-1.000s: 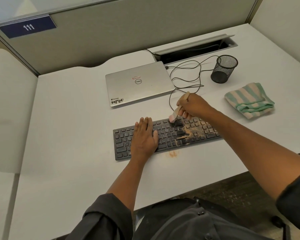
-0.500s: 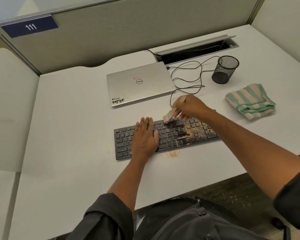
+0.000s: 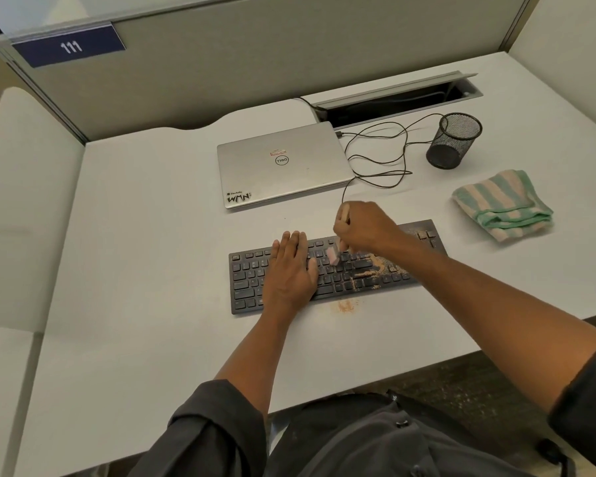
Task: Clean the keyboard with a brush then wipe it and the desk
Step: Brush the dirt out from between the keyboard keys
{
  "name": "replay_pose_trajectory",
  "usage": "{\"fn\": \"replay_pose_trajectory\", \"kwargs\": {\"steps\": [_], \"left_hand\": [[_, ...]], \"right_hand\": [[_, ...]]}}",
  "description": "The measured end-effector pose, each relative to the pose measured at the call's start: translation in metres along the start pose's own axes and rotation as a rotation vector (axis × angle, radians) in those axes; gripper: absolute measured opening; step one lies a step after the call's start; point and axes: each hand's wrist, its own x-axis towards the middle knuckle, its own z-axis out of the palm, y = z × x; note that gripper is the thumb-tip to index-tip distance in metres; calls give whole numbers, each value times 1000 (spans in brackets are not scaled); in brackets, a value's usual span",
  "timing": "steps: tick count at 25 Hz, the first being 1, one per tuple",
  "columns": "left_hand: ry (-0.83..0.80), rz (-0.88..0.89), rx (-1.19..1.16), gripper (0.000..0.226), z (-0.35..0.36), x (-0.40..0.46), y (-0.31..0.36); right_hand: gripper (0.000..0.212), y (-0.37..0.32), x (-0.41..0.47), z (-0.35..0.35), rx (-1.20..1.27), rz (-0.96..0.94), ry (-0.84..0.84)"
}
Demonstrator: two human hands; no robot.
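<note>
A black keyboard [image 3: 248,287] lies on the white desk [image 3: 135,253], with sandy dust spread over its right-middle keys. My left hand [image 3: 289,270] rests flat on the keyboard's left half, fingers apart. My right hand [image 3: 362,228] grips a small brush [image 3: 334,254] with a pale wooden handle; its pinkish bristles touch the upper middle keys, just right of my left fingertips. A patch of the same dust [image 3: 345,306] sits on the desk in front of the keyboard. A folded green-and-cream striped cloth [image 3: 503,204] lies to the right, untouched.
A closed silver laptop [image 3: 283,163] lies behind the keyboard, with a thin black cable [image 3: 386,156] looping to its right. A black mesh pen cup [image 3: 453,141] stands at the back right, beside an open cable tray [image 3: 393,105]. Partition walls enclose the desk.
My right hand has swept the brush leftward along the upper key rows, toward my left hand. The left hand has stayed flat on the keyboard.
</note>
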Motion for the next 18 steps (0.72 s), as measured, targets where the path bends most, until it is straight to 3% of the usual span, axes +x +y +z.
{"fn": "replay_pose_trajectory", "kwargs": {"steps": [4,9,15,18], "left_hand": [[19,3,-9,73,1,-1,0],[22,9,-10,77,3,0,-1],[31,8,-17,77,3,-1,-1],[37,14,-15,78,2,-1,0]], "right_hand": [[28,0,-7,2,-120,46,-167],[11,-8,-7,0,10,-20,20],[30,-7,-28,7,-158,-49,-202],[20,-5,-20,4,-8,-49,-36]]}}
